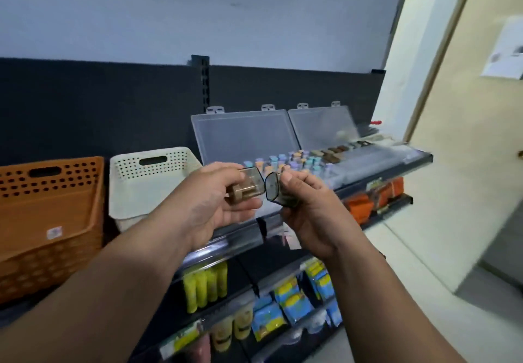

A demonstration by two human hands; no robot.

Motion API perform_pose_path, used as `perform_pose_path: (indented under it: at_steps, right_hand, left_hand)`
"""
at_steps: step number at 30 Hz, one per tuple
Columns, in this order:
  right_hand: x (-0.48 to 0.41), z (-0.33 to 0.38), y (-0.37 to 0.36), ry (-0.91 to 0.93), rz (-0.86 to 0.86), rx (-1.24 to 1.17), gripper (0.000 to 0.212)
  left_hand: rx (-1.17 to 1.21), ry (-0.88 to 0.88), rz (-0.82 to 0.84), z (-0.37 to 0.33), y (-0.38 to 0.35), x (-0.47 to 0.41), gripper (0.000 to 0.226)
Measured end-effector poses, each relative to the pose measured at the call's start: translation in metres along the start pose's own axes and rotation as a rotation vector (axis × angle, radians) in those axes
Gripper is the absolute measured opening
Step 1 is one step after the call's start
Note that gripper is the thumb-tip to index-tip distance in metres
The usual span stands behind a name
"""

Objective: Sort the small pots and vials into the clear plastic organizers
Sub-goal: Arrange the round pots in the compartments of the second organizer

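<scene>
A: Left end of the shelf?
B: Orange basket [48, 215] at far left, cream basket [152, 181] just beside it on the right, with a narrow gap between them. Both back onto the dark back panel [85, 102].

A: Hands?
B: Your left hand [209, 204] is curled round a smoky clear pot [246, 190] that lies on its side, with a gold-coloured part inside. Your right hand [308, 215] pinches a second pot [278, 191], tilted, one end turned toward the first. The near edges of the two pots look just about touching; can't tell if there's a gap. Both are in the air, in front of the shelf's front edge.

A: Organizers?
B: Two, side by side on the shelf [421, 156], right of the cream basket and behind your hands.
Left organizer [243, 133]: lid up, leaning toward the back panel. Pastel-capped vials [288, 161] stand upright in it.
Right organizer [322, 122]: lid up too. A row of brown pots [334, 152] sits in it. The rest of that tray is blurred, so I can't read the compartments.

A: Room to move?
B: The shelf's front edge runs up and to the right and stops near the door frame.
Lower shelves hold yellow tubes [205, 286], blue packets [291, 300] and orange packs [359, 207], all set back under that edge.
Pale floor [424, 249] runs from the shelf end to the door [467, 108]. A paper sheet [503, 51] is stuck on the door at far right.
</scene>
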State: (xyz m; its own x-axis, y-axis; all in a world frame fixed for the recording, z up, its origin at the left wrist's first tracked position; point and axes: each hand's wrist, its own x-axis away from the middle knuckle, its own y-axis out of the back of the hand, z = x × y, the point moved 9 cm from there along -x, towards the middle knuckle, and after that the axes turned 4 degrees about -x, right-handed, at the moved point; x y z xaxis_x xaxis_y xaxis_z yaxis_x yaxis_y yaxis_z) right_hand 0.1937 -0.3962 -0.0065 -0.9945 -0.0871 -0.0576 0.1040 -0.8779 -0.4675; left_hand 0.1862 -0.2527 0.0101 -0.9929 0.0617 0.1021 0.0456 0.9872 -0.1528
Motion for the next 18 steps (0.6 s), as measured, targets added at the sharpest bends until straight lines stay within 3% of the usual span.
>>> perform_pose_path:
  at_steps: [7, 14, 18]
  right_hand:
    - [0.028, 0.062, 0.13, 0.083, -0.205, -0.108, 0.01]
    - [0.035, 0.095, 0.225, 0.123, -0.324, -0.197, 0.034]
    - [0.023, 0.106, 0.268, 0.151, -0.39, -0.14, 0.04]
  left_hand:
    - [-0.021, 0.005, 0.141, 0.024, -0.138, -0.02, 0.012]
    - [-0.089, -0.004, 0.288, 0.039, -0.234, -0.046, 0.017]
    - [-0.212, -0.065, 0.258, 0.047, -0.266, -0.08, 0.015]
